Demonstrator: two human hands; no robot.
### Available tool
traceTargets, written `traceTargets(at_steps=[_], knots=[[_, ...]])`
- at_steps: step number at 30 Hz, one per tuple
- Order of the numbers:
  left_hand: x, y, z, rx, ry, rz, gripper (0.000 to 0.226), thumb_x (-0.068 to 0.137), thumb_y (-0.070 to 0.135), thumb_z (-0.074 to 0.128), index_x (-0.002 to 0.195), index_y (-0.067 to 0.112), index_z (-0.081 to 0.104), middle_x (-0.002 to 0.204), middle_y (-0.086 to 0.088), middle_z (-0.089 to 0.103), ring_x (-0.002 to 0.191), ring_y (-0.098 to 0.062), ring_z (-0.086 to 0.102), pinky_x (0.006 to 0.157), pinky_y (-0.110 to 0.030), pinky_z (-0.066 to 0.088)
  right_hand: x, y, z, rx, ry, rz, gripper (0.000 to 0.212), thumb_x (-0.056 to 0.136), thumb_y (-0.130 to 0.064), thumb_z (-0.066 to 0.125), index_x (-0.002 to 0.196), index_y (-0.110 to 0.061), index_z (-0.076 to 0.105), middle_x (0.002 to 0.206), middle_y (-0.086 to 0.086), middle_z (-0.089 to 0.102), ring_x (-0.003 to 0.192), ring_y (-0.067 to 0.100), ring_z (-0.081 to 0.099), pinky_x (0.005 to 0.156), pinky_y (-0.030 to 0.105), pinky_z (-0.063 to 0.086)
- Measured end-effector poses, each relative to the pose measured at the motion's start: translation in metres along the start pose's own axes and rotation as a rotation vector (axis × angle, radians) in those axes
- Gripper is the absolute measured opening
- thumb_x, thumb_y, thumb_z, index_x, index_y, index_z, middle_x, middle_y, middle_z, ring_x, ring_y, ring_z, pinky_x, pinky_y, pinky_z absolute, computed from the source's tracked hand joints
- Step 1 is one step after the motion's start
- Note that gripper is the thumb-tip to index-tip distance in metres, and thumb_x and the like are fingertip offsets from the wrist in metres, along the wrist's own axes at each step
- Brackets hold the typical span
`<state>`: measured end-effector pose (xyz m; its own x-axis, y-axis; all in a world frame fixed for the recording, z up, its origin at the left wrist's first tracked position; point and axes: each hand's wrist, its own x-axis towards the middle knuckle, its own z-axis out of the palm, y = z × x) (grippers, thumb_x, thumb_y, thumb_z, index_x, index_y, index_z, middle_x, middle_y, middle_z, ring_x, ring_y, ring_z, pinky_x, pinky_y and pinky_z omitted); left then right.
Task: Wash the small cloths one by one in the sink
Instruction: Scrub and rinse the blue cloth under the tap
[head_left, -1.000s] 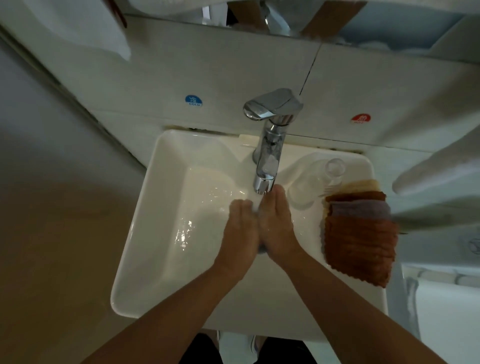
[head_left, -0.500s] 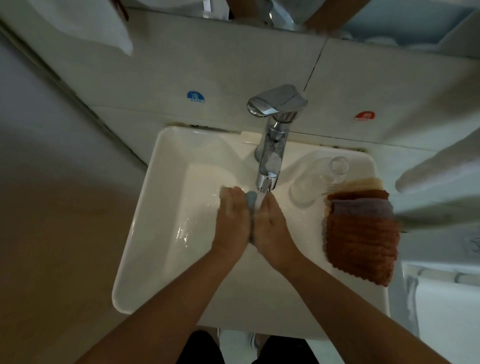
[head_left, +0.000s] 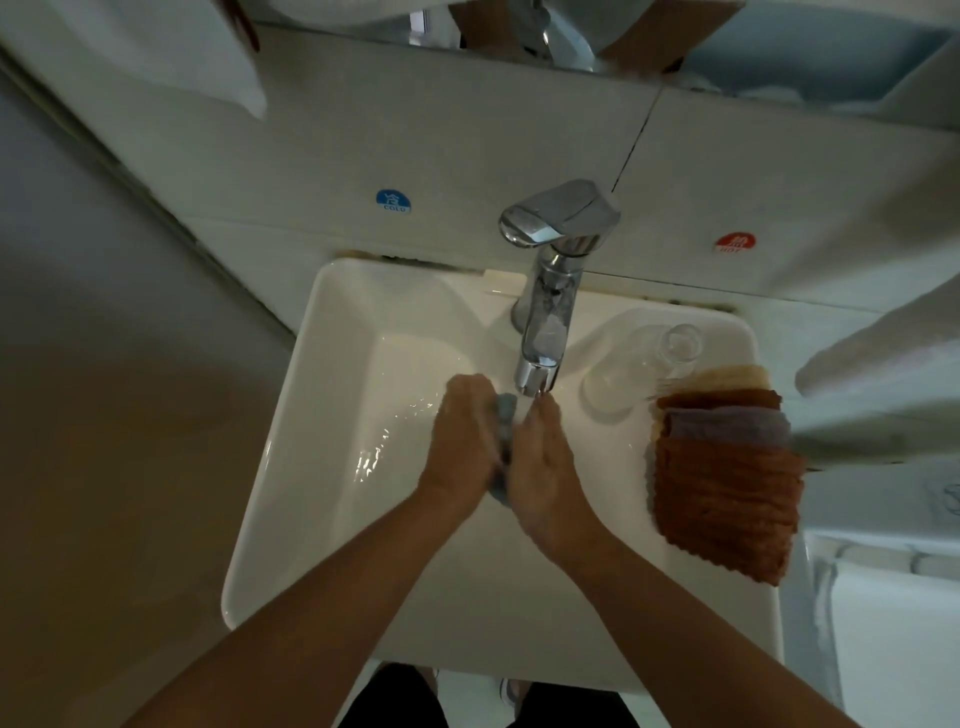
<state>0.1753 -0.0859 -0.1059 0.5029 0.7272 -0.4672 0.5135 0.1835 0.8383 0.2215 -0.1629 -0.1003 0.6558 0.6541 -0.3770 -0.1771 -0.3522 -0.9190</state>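
Dim bathroom tile backs a white sink (head_left: 291, 441), with a blue sticker (head_left: 393, 200) and a red sticker (head_left: 735, 242) on the wall. Below the tap (head_left: 545, 332), the left hand (head_left: 462, 447) has its fingers curled over a grey-blue cloth (head_left: 505, 415), while the right hand (head_left: 545, 467) presses flat against it with its fingers straight and together. Most of the cloth is hidden between the palms (only its top end and a bit near the wrists show). Water ripples in the basin to the left. A clear glass (head_left: 639, 364), hard to make out, lies on the right rim beside a stack of cloths (head_left: 727, 467). Both forearms run off the bottom edge.
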Motion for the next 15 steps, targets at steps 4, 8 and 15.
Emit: traceTargets(at_steps=[4,8,15], knots=[[-0.007,0.001,0.007,-0.028,0.035,0.023,0.020,0.107,0.023,0.042,0.091,0.013,0.049,0.099,-0.011,0.059,0.088,-0.009,0.059,0.078,-0.030,0.043,0.012,-0.002,-0.007,-0.041,0.047,-0.002,0.021,0.107,-0.037,0.038,0.099,-0.023,0.052,0.087,0.006,0.061,0.075,0.008,0.064,0.070,0.032,0.056],[-0.024,-0.001,0.011,-0.237,0.039,-0.140,0.021,0.107,0.030,0.042,0.093,0.018,0.051,0.088,-0.007,0.058,0.082,-0.020,0.061,0.057,-0.025,0.054,0.014,0.000,-0.020,0.060,0.096,0.140,0.022,0.108,-0.039,0.038,0.094,-0.029,0.052,0.096,0.001,0.061,0.087,0.002,0.063,0.071,0.028,0.055],[-0.043,-0.017,-0.010,-0.154,-0.054,-0.027,0.055,0.102,0.059,0.035,0.105,0.010,0.060,0.100,-0.014,0.067,0.095,-0.026,0.067,0.082,-0.046,0.059,-0.024,-0.002,-0.037,0.196,-0.029,0.225,0.046,0.082,-0.060,0.066,0.105,-0.020,0.071,0.099,0.007,0.075,0.086,0.024,0.075,0.065,0.034,0.058]])
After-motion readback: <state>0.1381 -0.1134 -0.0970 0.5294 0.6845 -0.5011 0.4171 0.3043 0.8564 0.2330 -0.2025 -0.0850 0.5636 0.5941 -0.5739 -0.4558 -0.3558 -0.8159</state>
